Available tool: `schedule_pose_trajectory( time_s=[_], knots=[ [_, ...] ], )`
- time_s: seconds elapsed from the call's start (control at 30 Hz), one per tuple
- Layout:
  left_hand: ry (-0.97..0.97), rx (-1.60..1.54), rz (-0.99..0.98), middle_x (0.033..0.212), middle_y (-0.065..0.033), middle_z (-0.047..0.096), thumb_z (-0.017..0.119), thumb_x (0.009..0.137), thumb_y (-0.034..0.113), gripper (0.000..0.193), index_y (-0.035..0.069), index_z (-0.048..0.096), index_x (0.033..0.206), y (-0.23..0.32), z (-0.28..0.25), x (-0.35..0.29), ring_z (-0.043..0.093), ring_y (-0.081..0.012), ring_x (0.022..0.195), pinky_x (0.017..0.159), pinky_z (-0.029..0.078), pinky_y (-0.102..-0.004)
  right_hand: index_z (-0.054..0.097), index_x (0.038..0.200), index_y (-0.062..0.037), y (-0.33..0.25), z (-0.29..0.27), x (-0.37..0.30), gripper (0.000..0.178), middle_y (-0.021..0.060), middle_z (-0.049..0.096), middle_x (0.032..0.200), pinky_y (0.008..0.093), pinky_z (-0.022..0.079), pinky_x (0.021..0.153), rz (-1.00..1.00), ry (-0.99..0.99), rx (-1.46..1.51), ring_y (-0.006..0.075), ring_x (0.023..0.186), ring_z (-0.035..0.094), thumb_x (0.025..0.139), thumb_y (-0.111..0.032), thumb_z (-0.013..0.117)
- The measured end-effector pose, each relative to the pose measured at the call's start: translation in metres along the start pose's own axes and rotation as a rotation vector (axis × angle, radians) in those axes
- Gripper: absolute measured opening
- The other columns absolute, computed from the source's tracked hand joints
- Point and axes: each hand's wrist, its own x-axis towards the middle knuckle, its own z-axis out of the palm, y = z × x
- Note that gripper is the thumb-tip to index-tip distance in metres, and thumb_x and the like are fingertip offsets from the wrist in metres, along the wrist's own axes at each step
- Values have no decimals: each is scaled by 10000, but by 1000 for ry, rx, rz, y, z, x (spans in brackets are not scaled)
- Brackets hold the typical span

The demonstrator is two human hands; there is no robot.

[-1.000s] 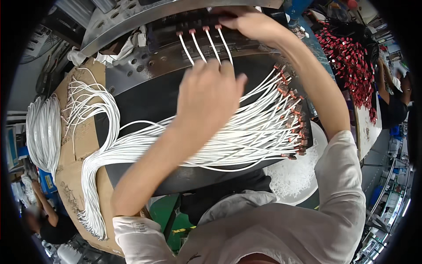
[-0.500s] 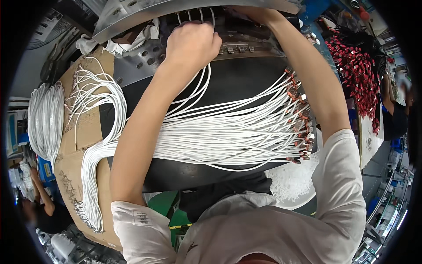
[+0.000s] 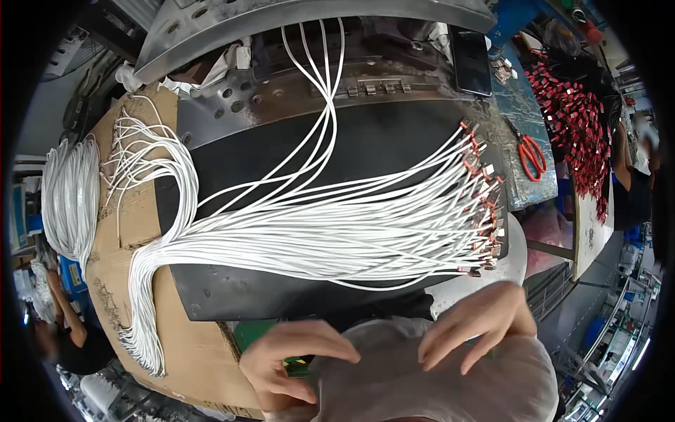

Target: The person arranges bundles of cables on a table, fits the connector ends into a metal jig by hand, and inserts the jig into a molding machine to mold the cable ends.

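Far right: black phone [image 3: 471,62], screen dark. Beside it, blue-topped bench [image 3: 519,102] bearing red-handled pliers [image 3: 541,158]. Beyond, right: heap of red-tipped leads [image 3: 576,130]; a co-worker in black [image 3: 631,200] adjacent. Far left: crumpled white cloth [image 3: 219,70]. Left background: second co-worker [image 3: 77,344], dark top, arm raised.

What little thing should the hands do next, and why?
Perhaps rest the bare left hand and bare right hand near the body for a moment: both look empty, and the four thin white cables run up beneath the curved grey metal beam without being held.
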Motion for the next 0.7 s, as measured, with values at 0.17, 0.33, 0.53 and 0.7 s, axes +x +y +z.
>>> schedule_pose_trajectory(
  time_s=[0.17,0.33,0.53,0.7],
  knots=[
    [600,122,-572,1239,-113,654,546,1019,622,747,-7,562,1421,-95,11,-137,635,-218,1078,897,483,-343,510,1465,-14,125,92,-11,518,126,614,1381,391,486,1035,204,1163,463,262,1255,603,1070,-345,569],
    [1311,5,-264,1368,-120,566,504,1098,357,542,26,387,1511,-154,2,-157,583,-246,1237,1025,496,-436,414,1548,-56,198,108,-10,696,72,507,1551,455,332,1201,-205,1654,659,272,1446,451,1030,-505,534],
    [1287,11,-292,1408,-121,544,525,1079,216,468,27,407,1490,-150,-5,-152,567,-253,1282,1077,475,-417,400,1567,-70,202,101,-5,732,66,472,1587,464,290,1230,-262,1586,783,277,1467,423,1016,-534,532],
    [1299,40,-316,1278,-118,621,518,1070,181,345,3,540,1365,-151,-12,-159,627,-213,1151,969,522,-375,339,1587,-34,212,99,-8,720,79,405,1628,449,258,1250,-330,1474,742,280,1517,350,1057,-510,450]
  ],
)
